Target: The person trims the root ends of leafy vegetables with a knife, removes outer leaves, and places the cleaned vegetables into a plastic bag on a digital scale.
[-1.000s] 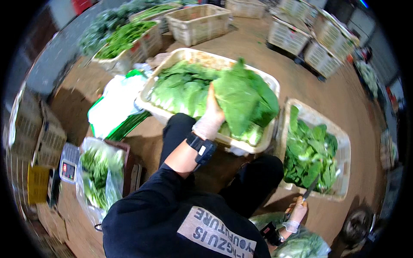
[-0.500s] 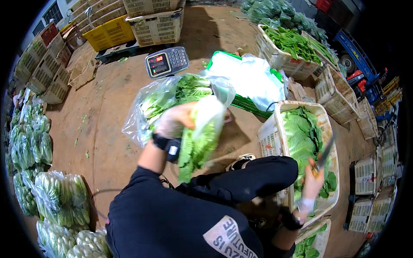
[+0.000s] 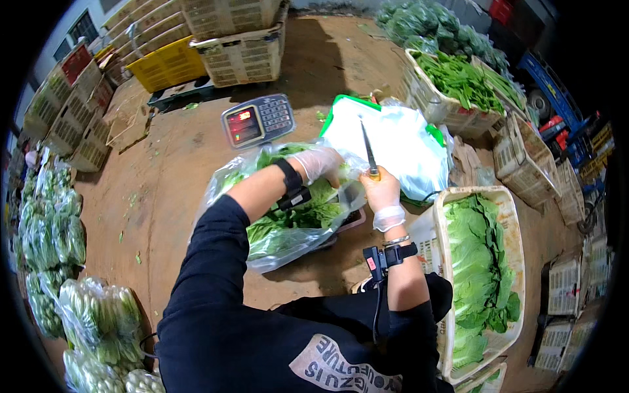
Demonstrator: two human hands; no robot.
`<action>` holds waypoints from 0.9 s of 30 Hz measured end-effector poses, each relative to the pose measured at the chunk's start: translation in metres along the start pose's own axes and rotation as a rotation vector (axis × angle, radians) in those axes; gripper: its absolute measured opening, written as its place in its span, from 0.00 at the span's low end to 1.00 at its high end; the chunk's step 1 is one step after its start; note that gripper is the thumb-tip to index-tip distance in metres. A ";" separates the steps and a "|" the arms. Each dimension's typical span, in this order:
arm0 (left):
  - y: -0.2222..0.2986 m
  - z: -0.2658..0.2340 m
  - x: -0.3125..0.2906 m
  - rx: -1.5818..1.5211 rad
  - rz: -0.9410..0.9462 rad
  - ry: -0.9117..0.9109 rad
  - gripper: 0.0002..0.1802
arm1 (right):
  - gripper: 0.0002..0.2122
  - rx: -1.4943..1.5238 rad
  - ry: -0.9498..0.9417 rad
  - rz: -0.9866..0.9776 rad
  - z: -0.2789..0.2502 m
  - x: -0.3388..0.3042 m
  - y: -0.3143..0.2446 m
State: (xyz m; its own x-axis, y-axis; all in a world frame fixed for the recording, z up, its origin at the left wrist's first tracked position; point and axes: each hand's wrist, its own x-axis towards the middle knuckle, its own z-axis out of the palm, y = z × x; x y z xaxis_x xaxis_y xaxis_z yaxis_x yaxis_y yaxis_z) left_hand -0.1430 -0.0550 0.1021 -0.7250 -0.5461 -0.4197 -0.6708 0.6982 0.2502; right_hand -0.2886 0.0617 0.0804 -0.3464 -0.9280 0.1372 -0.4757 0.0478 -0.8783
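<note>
A clear plastic bag (image 3: 272, 262) of leafy green heads (image 3: 314, 219) sits in front of me, below the lit display of a scale (image 3: 259, 121). My left hand (image 3: 321, 164), in a thin clear glove, reaches into the bag's far right side. Its fingers curl downward, and what they hold is hidden. At the bag's right edge, my right hand (image 3: 382, 190) is closed around the yellow handle of a knife (image 3: 369, 150). The blade points up and away, over white plastic sheets. The bag's rim lies against this hand.
To my right stands a crate (image 3: 514, 262) of leafy heads. White plastic sheets (image 3: 386, 134) lie on a green crate beyond the bag. Bagged vegetables (image 3: 101, 308) line the left, stacked crates (image 3: 242, 56) stand at the back, and a crate of greens (image 3: 458, 78) stands far right.
The leafy head that was in my left hand has gone down to the bag, and that hand has moved right. My right hand has swung the knife from the right crate to the bag's edge.
</note>
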 end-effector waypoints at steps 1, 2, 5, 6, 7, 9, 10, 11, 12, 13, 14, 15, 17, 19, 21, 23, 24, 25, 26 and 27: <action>-0.011 0.002 0.015 0.005 0.053 0.024 0.38 | 0.08 0.219 -0.029 0.077 -0.005 0.004 0.007; -0.027 0.007 0.031 -0.031 0.097 0.026 0.40 | 0.07 0.442 -0.065 0.148 -0.013 0.006 0.004; -0.104 0.059 0.051 -0.410 0.181 0.339 0.41 | 0.05 0.823 -0.072 0.233 -0.008 0.005 -0.033; -0.101 0.068 0.054 -0.376 0.100 0.354 0.41 | 0.05 0.860 -0.042 0.241 -0.010 0.005 -0.028; -0.087 0.081 0.054 -0.343 0.027 0.360 0.40 | 0.05 0.895 0.000 0.255 -0.015 0.004 -0.021; -0.065 0.075 0.039 -0.419 -0.031 0.356 0.35 | 0.06 0.900 0.011 0.256 -0.029 0.006 -0.019; -0.057 0.070 0.027 -0.352 -0.115 0.404 0.33 | 0.06 0.887 -0.023 0.240 -0.028 0.006 -0.020; -0.049 0.065 0.013 -0.291 -0.203 0.461 0.31 | 0.07 0.866 -0.066 0.218 -0.027 0.006 -0.023; -0.056 0.076 0.010 -0.203 -0.168 0.587 0.29 | 0.06 0.881 -0.063 0.202 -0.025 0.006 -0.025; -0.068 0.087 0.007 -0.108 -0.133 0.722 0.27 | 0.06 0.875 -0.057 0.203 -0.025 0.004 -0.028; -0.074 0.092 0.006 -0.010 -0.095 0.855 0.25 | 0.05 0.870 -0.050 0.204 -0.024 0.005 -0.028; -0.074 0.102 0.007 0.002 -0.036 0.893 0.24 | 0.05 0.864 -0.040 0.206 -0.023 0.005 -0.028; -0.065 0.121 0.002 0.033 0.085 0.959 0.22 | 0.05 0.881 -0.019 0.208 -0.020 0.006 -0.026; -0.062 0.125 0.000 -0.062 0.173 1.052 0.21 | 0.06 0.889 0.014 0.201 -0.022 0.006 -0.026; -0.057 0.121 -0.003 -0.165 0.233 1.148 0.21 | 0.06 0.942 0.026 0.194 -0.023 0.007 -0.023; -0.065 0.125 -0.009 -0.473 0.131 1.218 0.21 | 0.06 1.021 -0.002 0.205 -0.022 0.005 -0.024; -0.069 0.125 -0.006 -0.568 0.075 1.234 0.22 | 0.06 1.065 -0.025 0.219 -0.023 0.005 -0.025; -0.071 0.121 -0.005 -0.663 0.015 1.250 0.23 | 0.06 1.107 -0.051 0.233 -0.022 0.005 -0.026; -0.070 0.118 -0.002 -0.589 -0.028 1.227 0.24 | 0.05 1.137 -0.045 0.244 -0.020 0.004 -0.027; -0.067 0.115 0.003 -0.515 -0.071 1.203 0.25 | 0.05 1.167 -0.039 0.256 -0.018 0.004 -0.027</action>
State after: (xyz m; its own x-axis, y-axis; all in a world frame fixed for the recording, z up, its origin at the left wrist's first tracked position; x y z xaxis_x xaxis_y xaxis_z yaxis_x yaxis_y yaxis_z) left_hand -0.0823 -0.0505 -0.0169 -0.1906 -0.8301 0.5240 -0.5013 0.5413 0.6751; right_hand -0.2915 0.0633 0.1129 -0.2895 -0.9521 -0.0986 0.6321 -0.1128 -0.7666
